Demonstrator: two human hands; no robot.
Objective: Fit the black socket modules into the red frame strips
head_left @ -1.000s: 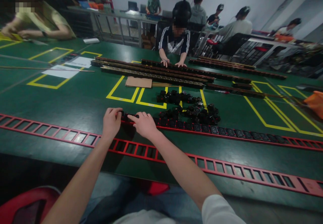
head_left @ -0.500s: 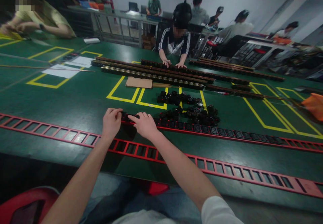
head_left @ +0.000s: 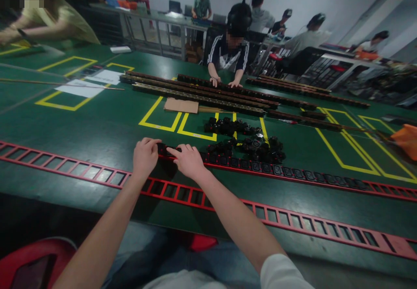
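The black socket (head_left: 166, 150) sits at the left end of the filled far red rail (head_left: 293, 172), and over the last second it has not shifted, nor has either hand; only the view has drifted slightly. The left hand (head_left: 145, 155) still curls its fingers (head_left: 149, 142) over that end, though I cannot tell whether they pinch anything, while the right hand (head_left: 189, 161) keeps loosely spread fingers (head_left: 176, 151) laid on top, gripping nothing. Loose sockets (head_left: 257, 146) lie just beyond on the green worktop (head_left: 97, 124), the empty near red rail (head_left: 293, 224) runs closer in, and a co-worker (head_left: 231, 50) leans over dark strips at the far side.
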